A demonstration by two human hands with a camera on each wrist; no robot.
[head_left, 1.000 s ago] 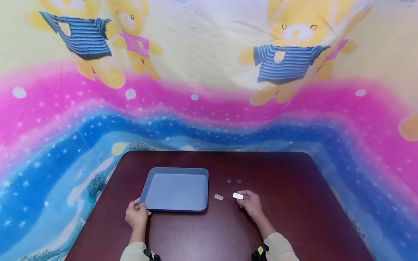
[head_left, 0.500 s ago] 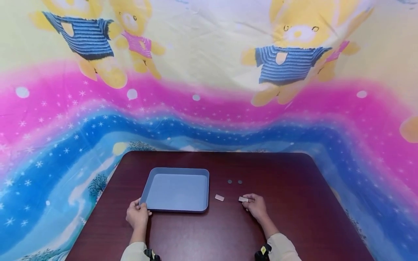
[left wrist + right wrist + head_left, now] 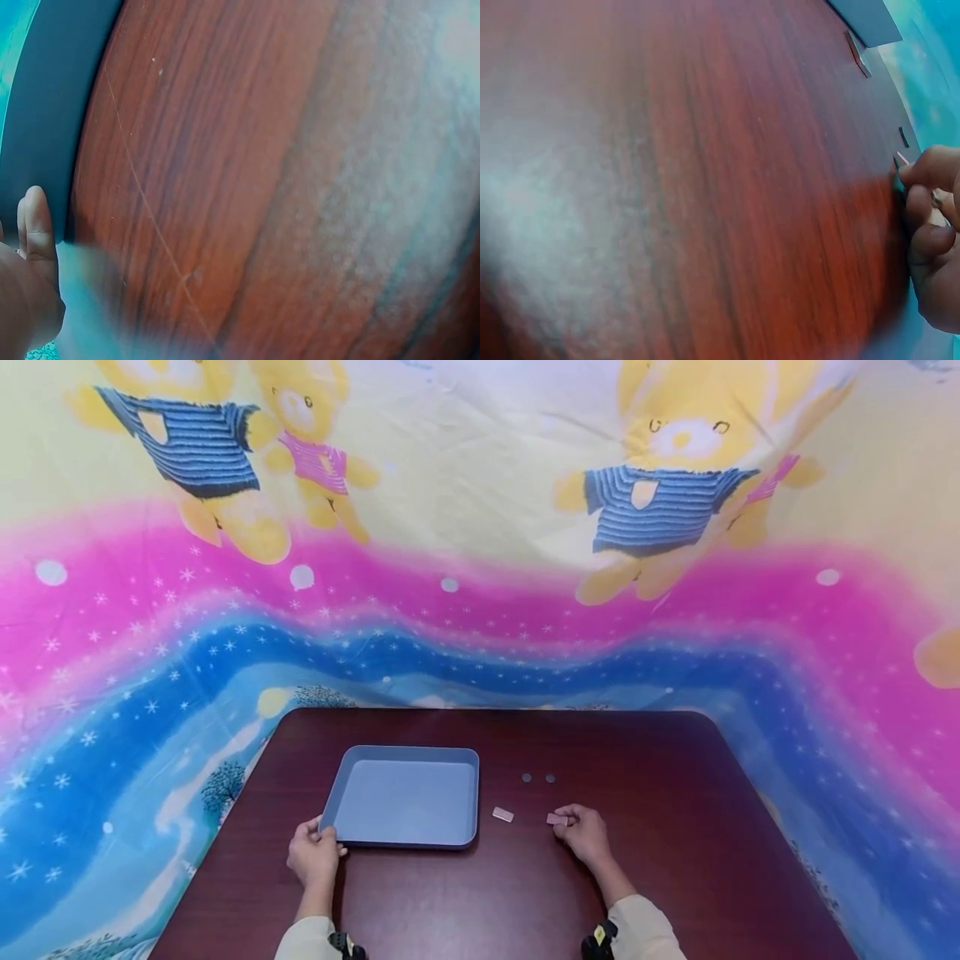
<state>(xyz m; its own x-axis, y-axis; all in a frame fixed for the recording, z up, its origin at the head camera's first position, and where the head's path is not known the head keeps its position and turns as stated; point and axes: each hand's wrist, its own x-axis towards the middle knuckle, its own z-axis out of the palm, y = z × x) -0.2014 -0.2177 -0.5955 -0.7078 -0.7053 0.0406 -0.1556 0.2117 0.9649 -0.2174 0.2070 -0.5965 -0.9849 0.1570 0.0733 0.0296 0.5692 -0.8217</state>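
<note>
My left hand [image 3: 313,857] grips the near left corner of a grey rectangular tray [image 3: 405,800], thumb over the rim. In the left wrist view, its fingers [image 3: 39,221] lie against the tray's dark outer wall [image 3: 52,112]. To the right of the tray, my right hand [image 3: 587,837] pinches one end of a small flat pinkish rectangular piece [image 3: 556,819], close over the table. A similar piece [image 3: 502,815] lies between that hand and the tray. Curled fingers hide most of the held piece in the right wrist view, where only a thin edge [image 3: 903,158] shows.
Two small dark discs, a left one [image 3: 527,777] and a right one [image 3: 550,778], lie side by side behind the rectangular pieces. Everything stands on a dark red-brown wooden table [image 3: 465,902]. A printed cloth [image 3: 480,635] with bears hangs right behind the table's far edge.
My right hand has shifted slightly right and nearer with its piece, which has tilted from bright white glare to pinkish. The left hand and the tray have stayed put.
</note>
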